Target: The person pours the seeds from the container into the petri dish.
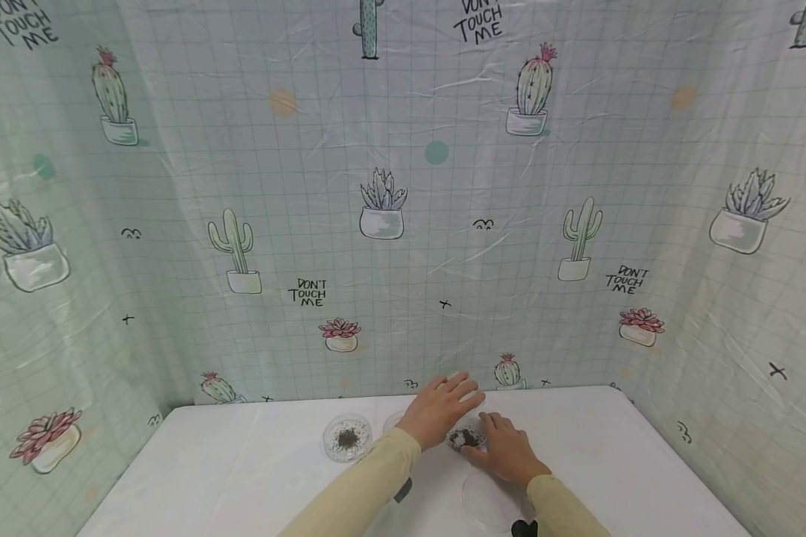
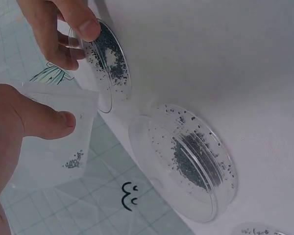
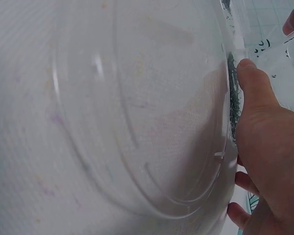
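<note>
My left hand [image 1: 443,409] pinches a small clear plastic bag [image 2: 44,166], thumb flat on its face; a few dark granules [image 2: 74,160] lie in one corner of the bag. Below and beside it, my right hand [image 1: 507,451] holds the rim of a clear petri dish [image 2: 118,81] between thumb and fingers. Dark granules [image 1: 469,439] with a pale patch among them cover part of that dish. In the right wrist view, my right thumb [image 3: 255,85] rests at the dish's edge, and the bag [image 3: 284,68] shows beyond it.
Left on the white table [image 1: 242,462] stands another petri dish [image 1: 348,419] with a dark granule heap. Between the dishes, a clear round rim [image 1: 391,422] is partly hidden by my left arm. A clear round lid [image 1: 486,507] lies nearer, by my right wrist. Cactus-print sheeting [image 1: 436,261] rises behind.
</note>
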`<state>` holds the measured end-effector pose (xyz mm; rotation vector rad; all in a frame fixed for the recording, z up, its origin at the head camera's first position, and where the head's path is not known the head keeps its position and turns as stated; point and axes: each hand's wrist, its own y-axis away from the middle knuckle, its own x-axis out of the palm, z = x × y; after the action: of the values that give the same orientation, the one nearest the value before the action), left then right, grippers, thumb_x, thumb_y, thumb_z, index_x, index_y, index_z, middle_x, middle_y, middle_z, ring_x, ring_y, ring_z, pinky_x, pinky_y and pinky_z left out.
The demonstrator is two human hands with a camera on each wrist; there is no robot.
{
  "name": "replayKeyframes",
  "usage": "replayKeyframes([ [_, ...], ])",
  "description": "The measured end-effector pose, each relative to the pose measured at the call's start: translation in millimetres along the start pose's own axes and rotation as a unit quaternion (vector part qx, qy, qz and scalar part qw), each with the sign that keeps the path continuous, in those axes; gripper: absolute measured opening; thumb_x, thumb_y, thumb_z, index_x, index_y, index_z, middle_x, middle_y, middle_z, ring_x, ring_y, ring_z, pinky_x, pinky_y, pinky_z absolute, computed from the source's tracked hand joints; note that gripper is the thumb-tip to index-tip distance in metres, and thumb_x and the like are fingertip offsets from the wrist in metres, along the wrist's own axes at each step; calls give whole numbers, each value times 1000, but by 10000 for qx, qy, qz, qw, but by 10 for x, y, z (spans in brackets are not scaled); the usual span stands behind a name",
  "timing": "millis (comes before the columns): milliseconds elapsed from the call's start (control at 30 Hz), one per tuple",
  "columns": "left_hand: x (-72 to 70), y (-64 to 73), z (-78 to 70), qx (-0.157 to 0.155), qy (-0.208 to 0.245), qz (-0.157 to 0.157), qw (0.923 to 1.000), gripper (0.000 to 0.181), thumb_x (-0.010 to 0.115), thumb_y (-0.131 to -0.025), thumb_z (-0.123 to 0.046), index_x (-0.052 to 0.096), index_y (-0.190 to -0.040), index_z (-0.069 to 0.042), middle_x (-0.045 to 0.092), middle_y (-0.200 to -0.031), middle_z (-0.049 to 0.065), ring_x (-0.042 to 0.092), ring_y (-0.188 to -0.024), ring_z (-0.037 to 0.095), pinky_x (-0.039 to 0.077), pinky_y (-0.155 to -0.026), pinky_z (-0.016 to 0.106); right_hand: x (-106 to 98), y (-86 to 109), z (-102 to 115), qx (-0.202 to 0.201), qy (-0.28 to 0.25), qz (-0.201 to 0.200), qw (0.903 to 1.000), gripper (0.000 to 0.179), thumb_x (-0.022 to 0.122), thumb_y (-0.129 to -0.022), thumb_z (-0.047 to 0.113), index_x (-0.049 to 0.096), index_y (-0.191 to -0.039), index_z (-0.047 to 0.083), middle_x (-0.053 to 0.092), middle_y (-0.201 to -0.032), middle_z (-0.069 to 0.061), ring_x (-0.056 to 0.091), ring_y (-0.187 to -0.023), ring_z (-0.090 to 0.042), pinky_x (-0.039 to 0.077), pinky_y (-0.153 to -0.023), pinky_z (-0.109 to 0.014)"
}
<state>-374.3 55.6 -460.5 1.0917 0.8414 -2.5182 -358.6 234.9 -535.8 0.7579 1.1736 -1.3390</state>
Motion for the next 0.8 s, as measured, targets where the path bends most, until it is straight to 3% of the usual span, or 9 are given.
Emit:
replayKeyframes([
  [800,-4,-11,-26,39,16,256,9997,68,78,-82,-29,44,-140,-31,46,-145,-8,38,-142,15,45,-109,33,11,-24,-20,5,65,40,10000,84,65,-82,60,45,-138,1,52,-136,-17,50,-125,-37,44,-95,-66],
])
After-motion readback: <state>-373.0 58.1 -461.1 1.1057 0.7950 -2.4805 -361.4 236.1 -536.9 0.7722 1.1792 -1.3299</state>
